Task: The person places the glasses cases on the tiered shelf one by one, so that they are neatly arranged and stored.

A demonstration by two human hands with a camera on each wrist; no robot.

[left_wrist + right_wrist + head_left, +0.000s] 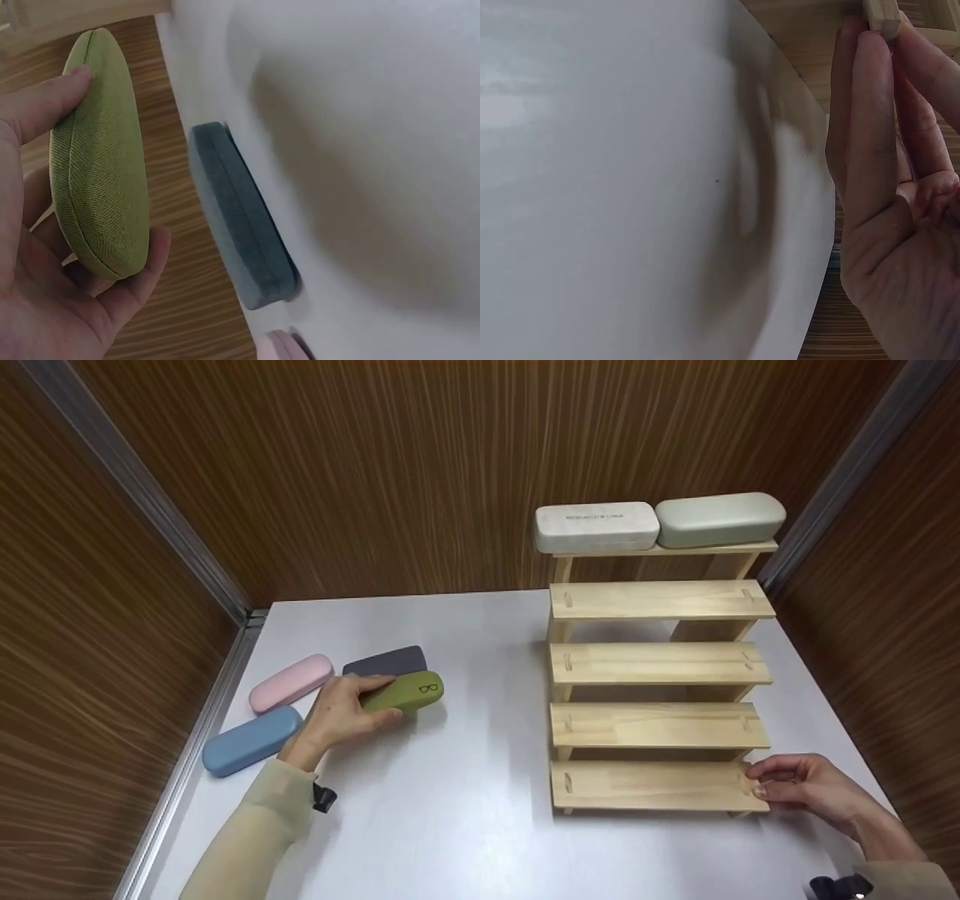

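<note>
white tabletop (465, 840); hands (337, 712) (821, 791) well apart, pinching green case (409, 691), wooden shelf (652, 786)

The right hand (889, 225) fills the right side, palm partly visible, its fingertips and thumb pinching the squared end of a pale wooden board (886, 21) at the top edge. More pale wood (802, 45) lies behind it. A glossy white tabletop (592, 187) takes up the left, crossed by a soft, blurred shadow; striped brown wood (836, 330) shows below the hand.
</note>
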